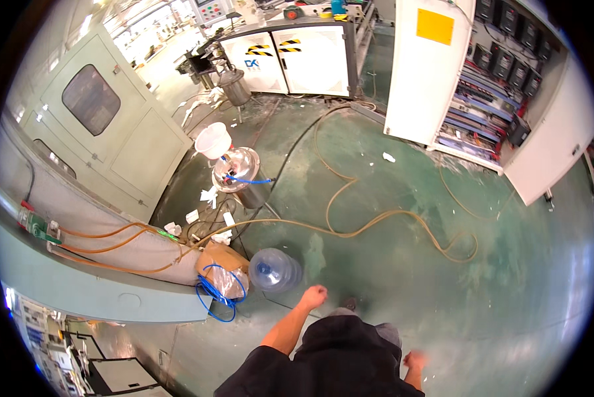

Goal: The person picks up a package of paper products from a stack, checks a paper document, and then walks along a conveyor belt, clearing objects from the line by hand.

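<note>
My left hand [316,296] hangs in front of me with its fingers curled closed, and I see nothing in it. Just left of it a large clear plastic water jug [274,270] stands on the floor, apart from the hand. At my other side my right hand [415,360] is low and smeared by motion, so its fingers cannot be read. Past the jug lie a cardboard box [212,257] with clear plastic wrap and a coil of blue tubing [220,296].
A steel tank [249,192] carries a white plastic bucket [213,140]. A yellowish hose [389,213] snakes over the green floor. Ahead stand a white machine cabinet [317,63] and an open electrical cabinet [472,109]. A pale machine enclosure [145,149] is at left, with paper scraps nearby.
</note>
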A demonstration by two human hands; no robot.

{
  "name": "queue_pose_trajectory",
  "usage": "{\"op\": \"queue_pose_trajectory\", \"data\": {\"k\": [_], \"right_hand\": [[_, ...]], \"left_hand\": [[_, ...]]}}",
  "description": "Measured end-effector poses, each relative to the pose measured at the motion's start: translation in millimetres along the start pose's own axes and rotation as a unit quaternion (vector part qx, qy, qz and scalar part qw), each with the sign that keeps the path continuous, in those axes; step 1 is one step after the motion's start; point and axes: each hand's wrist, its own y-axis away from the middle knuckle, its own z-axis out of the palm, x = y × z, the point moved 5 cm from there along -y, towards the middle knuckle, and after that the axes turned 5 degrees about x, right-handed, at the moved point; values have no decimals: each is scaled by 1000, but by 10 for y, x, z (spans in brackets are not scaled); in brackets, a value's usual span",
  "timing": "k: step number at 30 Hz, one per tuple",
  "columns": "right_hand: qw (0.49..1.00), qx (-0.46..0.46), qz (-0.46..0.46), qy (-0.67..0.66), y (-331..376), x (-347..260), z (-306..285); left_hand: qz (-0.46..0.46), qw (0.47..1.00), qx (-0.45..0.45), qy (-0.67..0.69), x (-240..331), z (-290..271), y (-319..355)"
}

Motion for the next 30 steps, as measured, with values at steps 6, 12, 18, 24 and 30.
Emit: {"op": "queue_pose_trajectory", "data": {"k": [6,12,18,24,30], "right_hand": [[971,-125,-74,191,-737,-673,-481],[909,-66,-145,385,-2331,-2168,-1637],[863,218,-366,271,-2970,-4914,-2937],[923,0,-373,92,-2580,-6223,-2471],[819,-201,-487,226,-509,-5820,-508]], "left_hand": [[41,981,112,152,1194,-357,-598],[-163,915,258,266,339,171,-182],[-314,904,254,141,-254,1504,1011],[-420,825,333,177,-103,2107,1680],[-420,767,411,259,-890,2774,2164]]}}
